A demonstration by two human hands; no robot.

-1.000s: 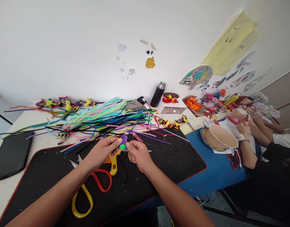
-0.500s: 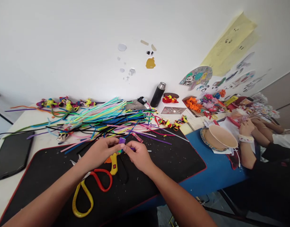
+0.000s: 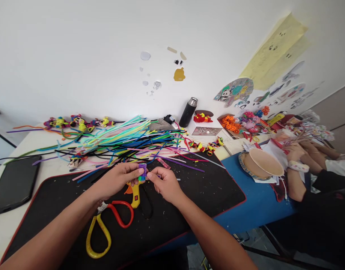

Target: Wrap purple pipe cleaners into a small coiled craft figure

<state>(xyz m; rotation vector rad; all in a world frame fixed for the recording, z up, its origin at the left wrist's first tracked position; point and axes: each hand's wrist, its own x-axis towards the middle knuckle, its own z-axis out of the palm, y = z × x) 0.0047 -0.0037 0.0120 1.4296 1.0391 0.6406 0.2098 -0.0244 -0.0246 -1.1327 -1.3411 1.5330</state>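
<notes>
My left hand (image 3: 123, 178) pinches a small purple and green piece (image 3: 142, 172) that looks like wound pipe cleaner, above the black mat (image 3: 189, 210). Close beside it on the right, my right hand (image 3: 163, 183) is closed, with a bit of purple showing at its fingertips. Below the hands lies a yellow glue gun (image 3: 136, 197) with an orange trigger, its upper part hidden. Scissors with red and yellow handles (image 3: 98, 240) rest on the mat, their blades hidden under my left wrist. Behind the hands spreads a large pile of coloured pipe cleaners (image 3: 127, 137).
A black tablet (image 3: 14, 183) lies at the left. Small colourful figures (image 3: 79, 122) sit along the wall. A black bottle (image 3: 188, 112) stands beside a white box (image 3: 206, 127). On the right are a paper bowl (image 3: 264, 163) and another person's arm.
The purple and green piece has shifted slightly left and shows more of its surface. My left hand has moved a little left, covering the scissor blades. The other person's hand has moved slightly.
</notes>
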